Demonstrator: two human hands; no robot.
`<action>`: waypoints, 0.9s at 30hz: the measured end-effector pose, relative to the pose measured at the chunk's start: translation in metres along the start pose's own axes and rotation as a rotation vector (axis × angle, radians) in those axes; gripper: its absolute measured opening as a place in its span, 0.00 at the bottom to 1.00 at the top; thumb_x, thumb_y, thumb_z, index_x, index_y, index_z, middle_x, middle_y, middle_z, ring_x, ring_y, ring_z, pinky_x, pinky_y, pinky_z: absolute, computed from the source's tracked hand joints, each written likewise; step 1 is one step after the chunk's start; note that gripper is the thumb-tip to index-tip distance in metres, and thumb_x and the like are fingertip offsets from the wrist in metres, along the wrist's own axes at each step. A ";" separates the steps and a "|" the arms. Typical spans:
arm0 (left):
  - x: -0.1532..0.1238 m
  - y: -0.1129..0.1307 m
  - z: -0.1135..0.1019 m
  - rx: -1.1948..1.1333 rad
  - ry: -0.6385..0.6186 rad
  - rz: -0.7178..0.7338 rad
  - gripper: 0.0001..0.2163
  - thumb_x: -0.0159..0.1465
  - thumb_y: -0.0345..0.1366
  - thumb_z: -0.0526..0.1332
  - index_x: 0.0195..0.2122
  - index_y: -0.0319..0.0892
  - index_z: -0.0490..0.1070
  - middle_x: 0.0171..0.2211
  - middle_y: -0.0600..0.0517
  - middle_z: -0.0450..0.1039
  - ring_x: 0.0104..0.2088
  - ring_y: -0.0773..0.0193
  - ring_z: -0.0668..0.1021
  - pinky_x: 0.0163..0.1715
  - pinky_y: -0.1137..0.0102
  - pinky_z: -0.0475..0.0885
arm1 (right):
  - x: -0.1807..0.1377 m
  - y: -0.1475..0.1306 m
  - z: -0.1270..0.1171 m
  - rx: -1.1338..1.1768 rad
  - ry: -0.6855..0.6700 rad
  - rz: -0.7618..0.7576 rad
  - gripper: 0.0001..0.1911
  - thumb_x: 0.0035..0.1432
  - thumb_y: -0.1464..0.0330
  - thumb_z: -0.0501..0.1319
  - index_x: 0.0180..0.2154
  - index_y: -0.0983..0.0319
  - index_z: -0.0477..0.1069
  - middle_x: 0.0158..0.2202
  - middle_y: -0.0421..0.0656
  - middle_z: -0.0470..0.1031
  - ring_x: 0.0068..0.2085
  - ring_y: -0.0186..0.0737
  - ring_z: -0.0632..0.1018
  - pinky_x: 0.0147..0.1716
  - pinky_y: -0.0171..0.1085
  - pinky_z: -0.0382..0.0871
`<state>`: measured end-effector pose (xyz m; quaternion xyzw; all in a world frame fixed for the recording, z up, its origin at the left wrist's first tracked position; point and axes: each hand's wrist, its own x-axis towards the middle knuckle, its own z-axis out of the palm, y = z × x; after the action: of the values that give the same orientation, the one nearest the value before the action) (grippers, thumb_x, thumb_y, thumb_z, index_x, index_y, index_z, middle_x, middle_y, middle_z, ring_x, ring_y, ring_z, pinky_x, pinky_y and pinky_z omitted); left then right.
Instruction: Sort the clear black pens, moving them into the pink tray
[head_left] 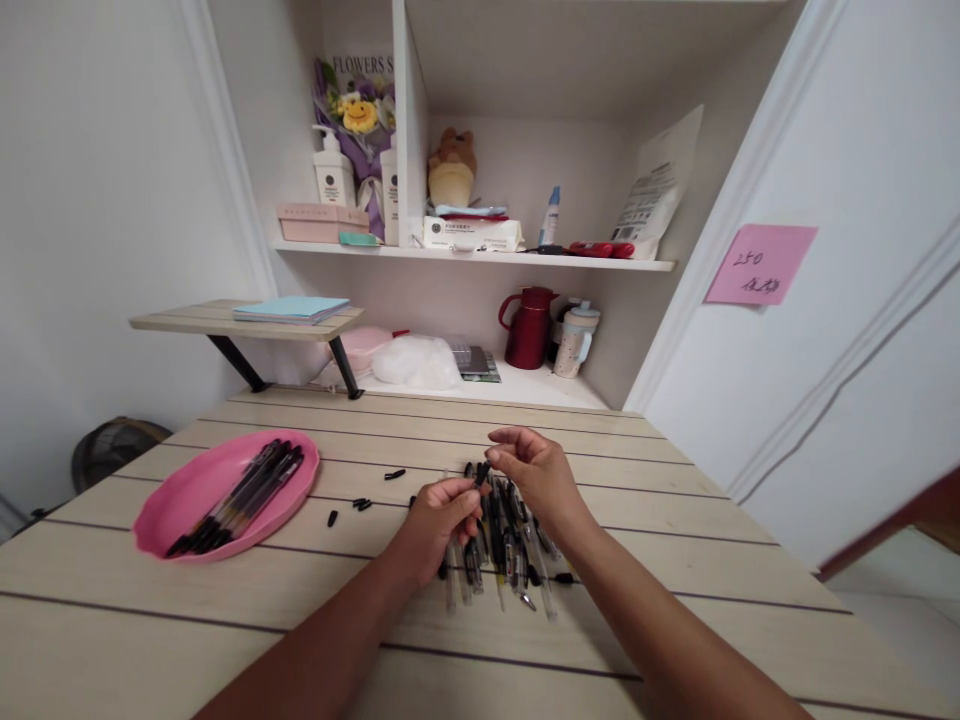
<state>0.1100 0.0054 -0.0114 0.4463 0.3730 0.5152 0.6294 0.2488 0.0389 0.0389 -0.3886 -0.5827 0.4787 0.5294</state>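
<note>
Over a heap of disassembled pens (514, 545), my left hand (446, 515) is closed, thumb and fingers pinching a short black pen part (484, 474). My right hand (540, 475) meets it from the other side, its thumb tip at the upper end of that black part and its index finger arched above. Whether the part is a cap or a barrel end is too small to tell. The heap under both hands mixes clear barrels, black caps and thin refills. Left of the hands lie loose black pen caps (361, 503), one cap (332, 518) by itself.
A pink oval tray (161, 512) with several pens (247, 495) stands on the slatted table (315, 610) at left. Behind are a small raised shelf (187, 318) with blue paper, a white bag (416, 360), a red jug (529, 328) and a tumbler (575, 342).
</note>
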 end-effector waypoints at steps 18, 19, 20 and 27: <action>-0.001 0.000 0.005 0.004 0.019 0.030 0.11 0.51 0.37 0.62 0.33 0.37 0.72 0.21 0.54 0.66 0.19 0.74 0.66 0.17 0.77 0.58 | -0.005 -0.007 0.005 0.135 -0.019 0.028 0.17 0.39 0.67 0.64 0.35 0.61 0.68 0.24 0.37 0.70 0.21 0.31 0.71 0.23 0.33 0.65; 0.000 0.000 0.005 0.019 0.020 0.033 0.11 0.51 0.37 0.62 0.33 0.37 0.72 0.21 0.54 0.66 0.18 0.74 0.66 0.17 0.77 0.58 | -0.005 -0.007 0.005 0.127 -0.027 0.033 0.17 0.39 0.67 0.65 0.35 0.61 0.68 0.23 0.37 0.70 0.20 0.31 0.70 0.22 0.33 0.65; 0.000 0.000 0.005 0.030 0.022 0.036 0.10 0.51 0.37 0.62 0.33 0.37 0.72 0.21 0.54 0.67 0.18 0.73 0.66 0.17 0.77 0.58 | -0.005 -0.008 0.004 0.115 -0.042 0.042 0.16 0.39 0.66 0.65 0.34 0.62 0.69 0.22 0.37 0.70 0.20 0.32 0.70 0.21 0.33 0.64; -0.001 0.001 0.005 0.023 0.018 0.060 0.12 0.51 0.38 0.62 0.34 0.36 0.72 0.21 0.53 0.67 0.19 0.73 0.67 0.17 0.77 0.59 | -0.004 -0.012 -0.002 0.061 -0.146 0.115 0.15 0.43 0.61 0.62 0.33 0.62 0.70 0.20 0.39 0.71 0.21 0.34 0.72 0.22 0.34 0.65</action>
<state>0.1137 0.0037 -0.0088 0.4597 0.3710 0.5338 0.6050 0.2521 0.0320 0.0498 -0.3691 -0.5818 0.5527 0.4688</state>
